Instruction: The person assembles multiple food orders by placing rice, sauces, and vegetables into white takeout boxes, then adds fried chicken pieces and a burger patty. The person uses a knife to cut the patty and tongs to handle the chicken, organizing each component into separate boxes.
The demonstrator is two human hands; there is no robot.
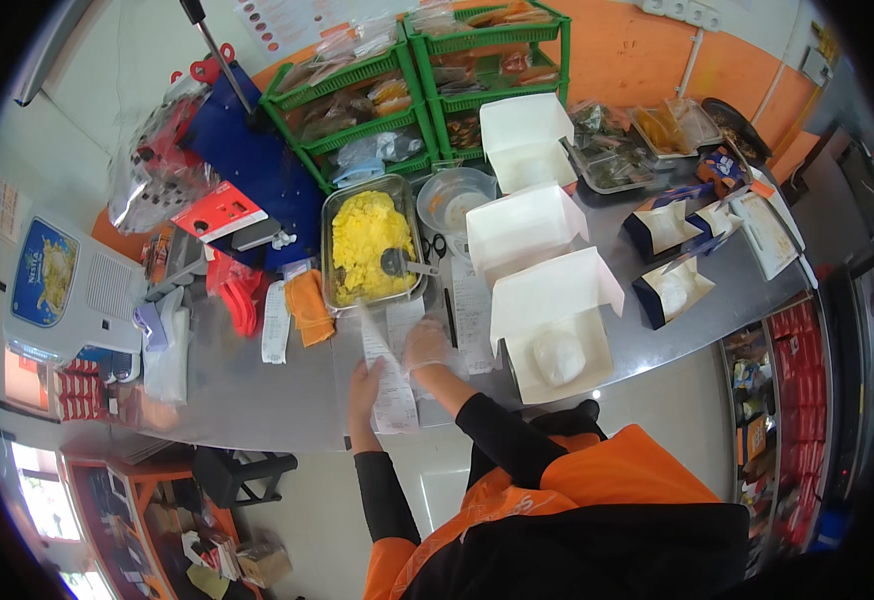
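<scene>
My left hand (pixel 364 388) is closed on the edge of a long paper receipt (pixel 394 398), which slants up toward a tray. Just right of it my right hand (pixel 427 345), in a clear plastic glove, has its fingers curled over another paper slip (pixel 406 318); what they grip is hidden. Ahead of both hands stands a metal tray (pixel 331 222) of yellow rice (pixel 365 235), with a dark scoop (pixel 395 262) resting in it. A black pen (pixel 449 318) and more receipts (pixel 475 325) lie right of my gloved hand.
Three open white boxes (pixel 522 232) line the counter on the right; the nearest holds a white rice mound (pixel 559 357). Further right are small dark-blue cartons (pixel 672 290). An orange cloth (pixel 309 307) lies left of the tray. Green racks (pixel 357 90) and a clear tub (pixel 457 200) stand behind.
</scene>
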